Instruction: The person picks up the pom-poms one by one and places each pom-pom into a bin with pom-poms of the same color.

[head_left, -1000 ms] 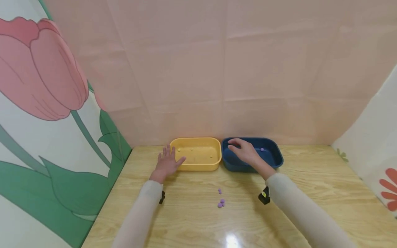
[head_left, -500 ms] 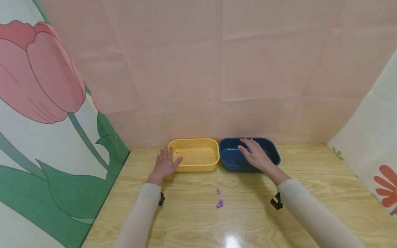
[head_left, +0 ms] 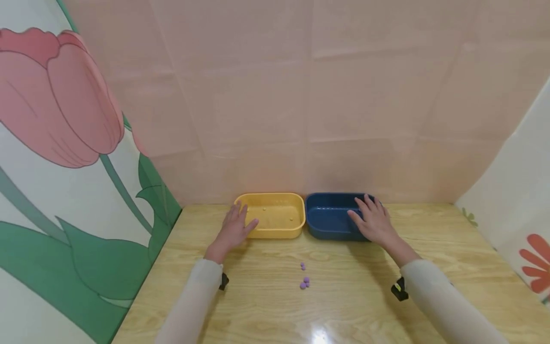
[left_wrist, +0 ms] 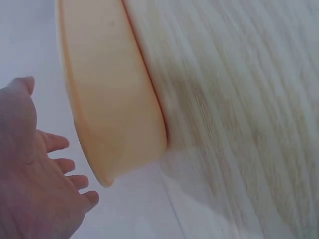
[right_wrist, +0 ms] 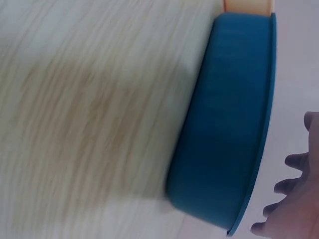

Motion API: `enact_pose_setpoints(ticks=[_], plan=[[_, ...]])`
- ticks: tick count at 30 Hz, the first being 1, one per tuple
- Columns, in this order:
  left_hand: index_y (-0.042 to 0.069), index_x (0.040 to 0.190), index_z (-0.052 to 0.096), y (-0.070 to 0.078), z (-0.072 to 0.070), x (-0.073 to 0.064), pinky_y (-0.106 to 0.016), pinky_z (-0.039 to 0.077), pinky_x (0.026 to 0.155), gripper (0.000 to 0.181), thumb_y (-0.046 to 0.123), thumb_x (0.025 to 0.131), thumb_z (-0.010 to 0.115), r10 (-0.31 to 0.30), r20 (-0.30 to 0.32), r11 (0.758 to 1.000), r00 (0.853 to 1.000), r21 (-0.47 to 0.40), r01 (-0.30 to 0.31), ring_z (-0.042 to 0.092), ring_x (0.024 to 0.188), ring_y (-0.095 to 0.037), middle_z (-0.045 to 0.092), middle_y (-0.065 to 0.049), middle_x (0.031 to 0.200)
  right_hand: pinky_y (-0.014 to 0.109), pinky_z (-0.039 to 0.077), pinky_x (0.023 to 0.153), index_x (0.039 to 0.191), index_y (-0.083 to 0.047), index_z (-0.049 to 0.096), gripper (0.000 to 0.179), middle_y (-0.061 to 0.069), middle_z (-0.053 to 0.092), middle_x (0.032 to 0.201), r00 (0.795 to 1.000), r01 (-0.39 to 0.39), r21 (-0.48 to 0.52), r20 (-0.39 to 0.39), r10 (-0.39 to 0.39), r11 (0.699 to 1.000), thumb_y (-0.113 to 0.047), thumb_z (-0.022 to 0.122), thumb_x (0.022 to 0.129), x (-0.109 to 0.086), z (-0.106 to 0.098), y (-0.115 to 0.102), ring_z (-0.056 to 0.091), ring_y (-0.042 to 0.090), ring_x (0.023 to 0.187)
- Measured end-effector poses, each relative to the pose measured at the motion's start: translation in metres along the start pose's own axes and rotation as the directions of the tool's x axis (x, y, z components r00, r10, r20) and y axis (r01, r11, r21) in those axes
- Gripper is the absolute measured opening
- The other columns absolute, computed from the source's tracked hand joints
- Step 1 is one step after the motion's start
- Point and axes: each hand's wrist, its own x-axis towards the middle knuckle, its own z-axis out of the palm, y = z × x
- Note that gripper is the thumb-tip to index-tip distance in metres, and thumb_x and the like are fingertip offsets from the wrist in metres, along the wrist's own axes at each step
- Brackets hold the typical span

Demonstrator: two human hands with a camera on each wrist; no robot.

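My left hand (head_left: 234, 228) is held over the left end of the yellow tray (head_left: 275, 233), fingers spread and nothing in them. In the left wrist view a gap shows between the fingers and the tray's rim. Over the right end of the dark blue tray (head_left: 331, 234) is my right hand (head_left: 375, 224), its fingers loosely spread and holding nothing. The right wrist view shows it above the blue rim. Small yellow beads (head_left: 291, 219) lie in the yellow tray. Part of the blue tray's inside is hidden behind the right hand.
Several small purple beads (head_left: 303, 285) lie in two clusters on the wooden table (head_left: 266, 306), in front of the trays. The trays stand side by side against a pink cloth backdrop (head_left: 275, 119). Printed flower panels stand on both sides.
My right hand has moved to the right across the blue tray, and its fingers have spread. The purple bead seen in that tray earlier is out of sight. The left hand stays nearly still.
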Motion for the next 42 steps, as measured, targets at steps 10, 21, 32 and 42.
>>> enact_pose_setpoints(ticks=[10,21,32,42], plan=[[0.003,0.16,0.026,0.02,0.006,-0.007,-0.059,0.015,0.122,0.078,0.056,0.105,0.043,0.102,-0.018,0.993,0.995,-0.062,-0.103,0.009,0.155,-0.037,0.018,-0.018,0.167,0.078,0.003,0.111,0.157,0.003,0.028,0.077,0.035,0.012,0.162,0.998,-0.049,-0.059,-0.028,0.047,0.997,-0.055,0.039,0.106,-0.005,0.006,0.02,-0.004,0.058,0.147],[0.006,0.158,0.033,0.042,0.009,-0.018,-0.053,0.02,0.122,0.07,0.054,0.107,0.037,0.167,-0.078,0.983,0.983,-0.059,-0.172,0.022,0.153,-0.035,0.028,-0.017,0.164,0.079,0.003,0.109,0.159,0.0,0.024,0.082,0.035,0.009,0.162,0.997,-0.076,-0.089,-0.003,0.076,0.993,-0.062,0.033,0.105,-0.005,0.013,0.033,-0.007,0.057,0.148],[0.006,0.156,0.036,0.062,0.013,-0.031,-0.049,0.025,0.121,0.065,0.049,0.108,0.04,0.219,-0.067,0.97,0.973,-0.089,-0.225,0.029,0.151,-0.033,0.035,-0.016,0.161,0.072,0.014,0.113,0.157,0.005,0.025,0.085,0.044,0.005,0.158,0.997,-0.068,-0.114,0.013,0.07,0.991,-0.062,0.032,0.105,-0.001,0.016,0.035,0.001,0.061,0.146],[0.01,0.154,0.041,0.071,0.027,-0.041,-0.045,0.034,0.118,0.062,0.051,0.108,0.038,0.309,0.014,0.947,0.951,-0.093,-0.307,0.039,0.145,-0.026,0.044,-0.009,0.156,0.07,0.016,0.115,0.156,0.006,0.029,0.083,0.046,0.008,0.156,0.998,-0.052,-0.152,0.024,0.057,0.987,-0.06,0.03,0.106,-0.001,0.015,0.036,0.004,0.061,0.146]])
